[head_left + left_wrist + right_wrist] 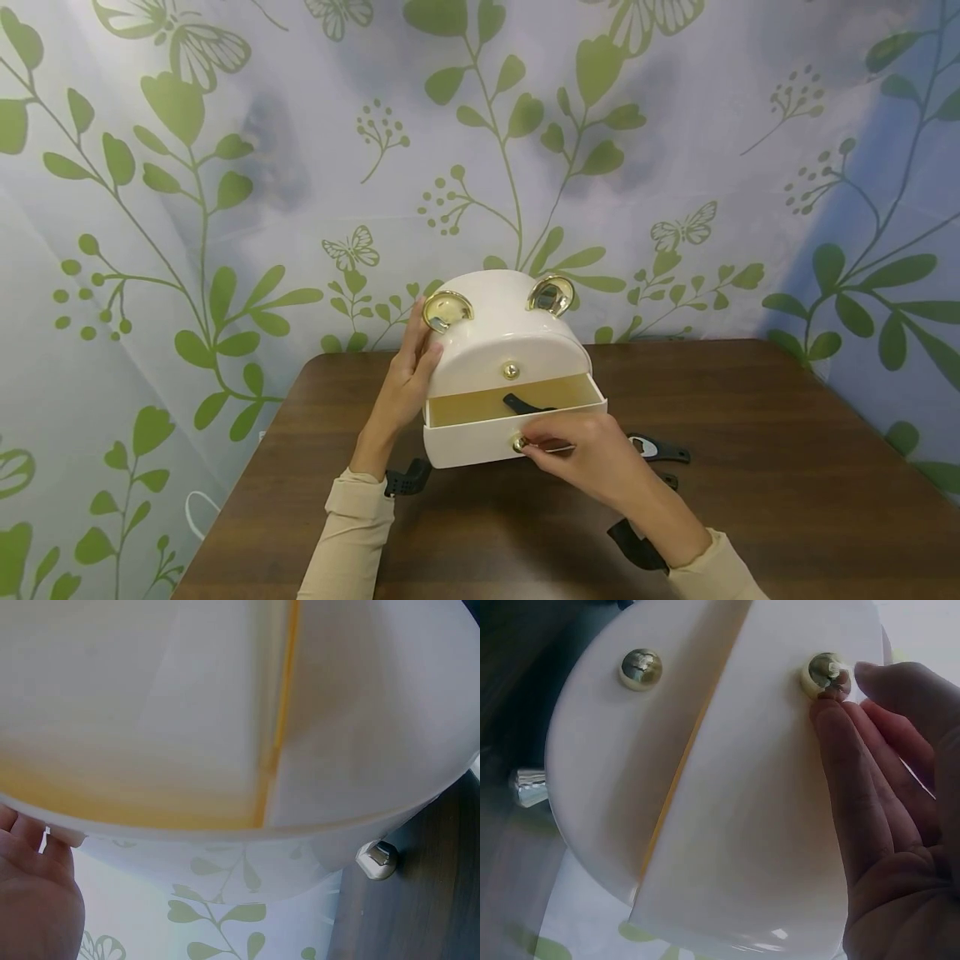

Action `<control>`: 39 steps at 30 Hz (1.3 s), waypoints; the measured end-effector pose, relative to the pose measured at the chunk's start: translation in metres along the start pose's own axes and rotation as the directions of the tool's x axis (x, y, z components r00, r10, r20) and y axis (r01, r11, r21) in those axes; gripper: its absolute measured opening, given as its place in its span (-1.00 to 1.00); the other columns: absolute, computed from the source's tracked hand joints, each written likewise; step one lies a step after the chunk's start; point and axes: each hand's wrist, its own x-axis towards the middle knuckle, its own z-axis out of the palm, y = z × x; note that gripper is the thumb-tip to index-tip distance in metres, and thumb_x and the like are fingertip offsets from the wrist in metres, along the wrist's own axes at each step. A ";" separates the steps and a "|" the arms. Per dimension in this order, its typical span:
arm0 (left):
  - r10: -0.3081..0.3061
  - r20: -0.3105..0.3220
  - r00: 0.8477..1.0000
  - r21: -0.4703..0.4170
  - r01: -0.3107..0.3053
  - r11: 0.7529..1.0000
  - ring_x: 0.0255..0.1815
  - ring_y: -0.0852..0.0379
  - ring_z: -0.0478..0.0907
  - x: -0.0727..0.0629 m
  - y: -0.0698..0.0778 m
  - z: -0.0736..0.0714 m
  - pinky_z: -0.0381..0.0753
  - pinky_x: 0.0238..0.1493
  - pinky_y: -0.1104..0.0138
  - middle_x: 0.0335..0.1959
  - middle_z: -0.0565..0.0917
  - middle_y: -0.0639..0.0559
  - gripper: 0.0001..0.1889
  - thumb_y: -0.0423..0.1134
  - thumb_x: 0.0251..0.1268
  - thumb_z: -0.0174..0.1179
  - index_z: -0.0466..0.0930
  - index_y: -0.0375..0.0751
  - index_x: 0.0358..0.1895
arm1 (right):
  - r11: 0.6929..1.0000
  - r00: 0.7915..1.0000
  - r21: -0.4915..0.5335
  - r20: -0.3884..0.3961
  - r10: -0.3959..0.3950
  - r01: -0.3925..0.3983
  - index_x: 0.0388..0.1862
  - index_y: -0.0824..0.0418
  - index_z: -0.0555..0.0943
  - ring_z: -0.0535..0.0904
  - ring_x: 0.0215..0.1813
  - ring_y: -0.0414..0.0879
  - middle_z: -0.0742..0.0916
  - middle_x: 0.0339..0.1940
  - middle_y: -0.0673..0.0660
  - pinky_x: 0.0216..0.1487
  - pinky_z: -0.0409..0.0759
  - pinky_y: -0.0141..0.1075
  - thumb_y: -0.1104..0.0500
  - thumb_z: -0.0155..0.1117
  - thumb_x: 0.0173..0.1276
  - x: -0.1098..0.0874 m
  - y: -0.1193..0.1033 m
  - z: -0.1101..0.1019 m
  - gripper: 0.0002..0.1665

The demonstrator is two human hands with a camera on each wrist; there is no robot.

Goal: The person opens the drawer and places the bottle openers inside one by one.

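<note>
A glossy white rounded drawer box (487,354) with two gold ears and two round gold knobs sits on the table. Its lower drawer (468,448) is pulled out, and a black handle-like piece (519,404) lies inside, partly hidden by the drawer front. My right hand (588,454) pinches the lower gold knob (826,676) between thumb and fingers. Against the box's left side rests my left hand (405,387), its fingers extended along the wall and the thumb nearer the front. In the left wrist view, part of that hand (37,889) touches the box's edge.
Right of the box, partly behind my right hand, lies a black-and-white tool (660,450) with a smaller black piece (668,481) near it. The brown wooden table (780,467) backs onto a leaf-patterned curtain (480,167). A white cable (197,512) hangs at the left.
</note>
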 end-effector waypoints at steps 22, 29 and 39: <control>0.001 -0.003 1.000 0.009 -0.001 1.000 0.60 0.08 0.17 -0.001 0.001 0.001 0.20 0.41 0.54 0.63 0.22 -0.09 -0.24 -0.29 0.70 -0.13 -0.32 0.21 0.72 | 0.980 0.995 -0.189 -0.057 -0.079 0.067 -0.28 0.09 0.82 0.75 -0.28 -0.28 0.84 -0.26 -0.07 -0.22 0.64 -0.54 0.37 0.66 0.05 0.000 0.001 0.005 -0.72; 0.014 -0.001 1.000 0.016 -0.014 1.000 0.59 0.06 0.19 -0.001 0.001 0.000 0.20 0.41 0.54 0.61 0.24 -0.11 -0.22 -0.31 0.70 -0.12 -0.32 0.33 0.70 | 0.972 0.994 -0.227 -0.076 -0.075 0.056 -0.28 0.05 0.83 0.75 -0.23 -0.27 0.83 -0.25 -0.11 -0.19 0.64 -0.53 0.34 0.67 0.06 -0.001 0.001 0.007 -0.72; 0.009 0.007 1.000 0.016 -0.009 1.000 0.61 0.01 0.19 -0.001 0.000 -0.001 0.23 0.40 0.54 0.63 0.21 -0.11 -0.23 -0.30 0.71 -0.13 -0.34 0.29 0.71 | 0.979 0.994 -0.199 -0.099 -0.056 0.035 -0.26 0.05 0.82 0.74 -0.17 -0.25 0.82 -0.21 -0.11 -0.16 0.63 -0.54 0.32 0.65 0.10 0.001 0.003 0.009 -0.74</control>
